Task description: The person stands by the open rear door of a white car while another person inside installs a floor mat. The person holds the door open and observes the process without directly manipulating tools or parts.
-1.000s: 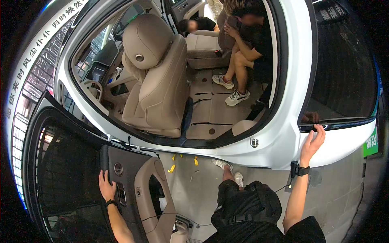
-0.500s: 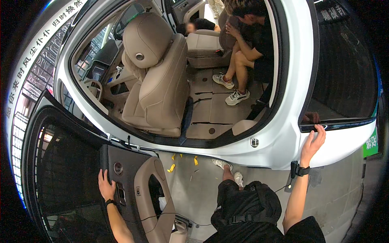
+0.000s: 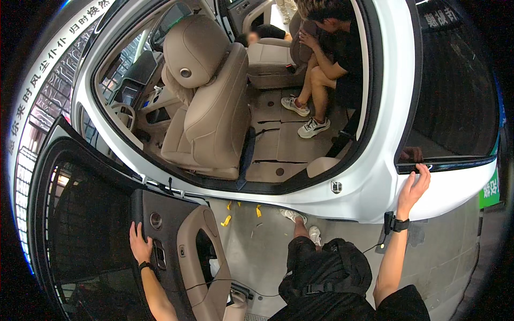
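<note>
My left hand (image 3: pixel 140 245) lies on the upper edge of the open car door (image 3: pixel 160 206), fingers spread, beside the dark window glass (image 3: pixel 88 241) and the inner door handle (image 3: pixel 159 254). My right hand (image 3: pixel 414 187) rests with outstretched fingers on the white car body (image 3: pixel 375 184), its fingertips at the lower edge of the dark rear side window (image 3: pixel 455 91). Neither hand holds anything. Through the open doorway shows a beige front seat (image 3: pixel 214 117) with its headrest (image 3: pixel 194 51).
Inside the car, a person in dark clothes (image 3: pixel 342 59) sits at the right; another person (image 3: pixel 267 33) is partly visible beyond. A thin cable (image 3: pixel 251 291) runs from the door across to me. Yellow scraps (image 3: pixel 226 220) lie on the grey floor (image 3: pixel 257 241).
</note>
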Demonstrator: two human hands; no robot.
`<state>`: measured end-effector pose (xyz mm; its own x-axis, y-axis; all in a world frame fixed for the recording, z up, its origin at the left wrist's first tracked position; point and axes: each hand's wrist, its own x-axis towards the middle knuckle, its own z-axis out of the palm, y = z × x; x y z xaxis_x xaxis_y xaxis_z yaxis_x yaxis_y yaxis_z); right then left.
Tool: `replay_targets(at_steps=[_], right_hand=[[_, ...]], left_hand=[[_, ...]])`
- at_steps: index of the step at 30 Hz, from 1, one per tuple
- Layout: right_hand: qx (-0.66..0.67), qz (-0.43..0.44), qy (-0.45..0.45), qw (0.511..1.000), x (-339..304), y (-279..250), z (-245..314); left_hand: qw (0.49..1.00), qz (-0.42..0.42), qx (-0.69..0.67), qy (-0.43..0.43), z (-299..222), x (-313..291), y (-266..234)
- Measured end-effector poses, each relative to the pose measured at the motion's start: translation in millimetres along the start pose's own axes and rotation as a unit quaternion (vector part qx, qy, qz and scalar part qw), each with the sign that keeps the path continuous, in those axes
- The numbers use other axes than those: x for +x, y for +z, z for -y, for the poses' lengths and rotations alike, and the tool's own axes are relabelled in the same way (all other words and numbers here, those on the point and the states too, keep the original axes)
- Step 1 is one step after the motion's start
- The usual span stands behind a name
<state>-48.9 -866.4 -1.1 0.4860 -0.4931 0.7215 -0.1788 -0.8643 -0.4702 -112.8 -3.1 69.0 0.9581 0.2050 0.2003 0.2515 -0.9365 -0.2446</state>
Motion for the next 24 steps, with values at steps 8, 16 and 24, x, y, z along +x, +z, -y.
replay_targets(at_steps=[8,16,24], right_hand=[[0.002,-0.002,-0.002,1.0,0.5,0.1,-0.5],[0.008,-0.001,-0.002,1.0,-0.7,-0.1,-1.7],[0.003,-0.001,0.002,1.0,-0.4,-0.8,-0.7]], left_hand=[[1.0,0.0,-0.005,-0.006,-3.5,-0.1,-3.0],[1.0,-0.008,-0.006,0.001,-2.6,-0.3,-2.6],[1.0,-0.004,-0.014,0.004,-3.1,0.5,-1.9]])
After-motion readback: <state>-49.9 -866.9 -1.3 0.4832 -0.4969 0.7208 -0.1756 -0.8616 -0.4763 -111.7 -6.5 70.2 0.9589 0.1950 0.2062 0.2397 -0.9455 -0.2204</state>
